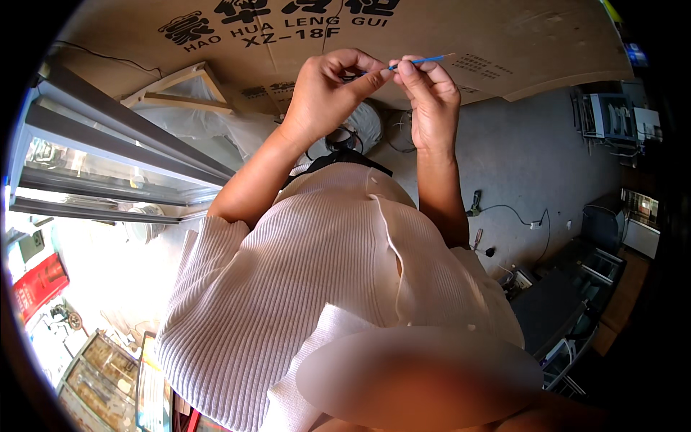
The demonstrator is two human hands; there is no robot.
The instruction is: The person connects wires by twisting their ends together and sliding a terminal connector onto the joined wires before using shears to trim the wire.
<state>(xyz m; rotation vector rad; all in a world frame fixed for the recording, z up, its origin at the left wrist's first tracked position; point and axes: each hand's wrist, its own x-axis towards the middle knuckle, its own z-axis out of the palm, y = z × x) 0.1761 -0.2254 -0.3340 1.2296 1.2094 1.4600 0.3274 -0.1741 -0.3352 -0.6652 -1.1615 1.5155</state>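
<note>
In front of me, near the top of the view, a thin blue wire (pixel 432 59) with a thin bare tip pointing right is held between my hands. My left hand (pixel 327 97) is closed around its left part, thumb against curled fingers, hiding some of it. My right hand (pixel 432 111) pinches the wire between thumb and fingers just beside the left thumb. Behind both hands is a large printed brown cardboard surface (pixel 533 47). A dark cable (pixel 340 137) hangs below, between my wrists.
A grey-framed glass panel (pixel 115 176) stands at my left, near a wooden frame (pixel 183 101) with plastic. On the grey floor (pixel 518 165) at right lie a dark-handled tool (pixel 475 201), cords and a screwdriver (pixel 478 237). Stacked equipment (pixel 608 115) and dark panels (pixel 547 317) line the right side.
</note>
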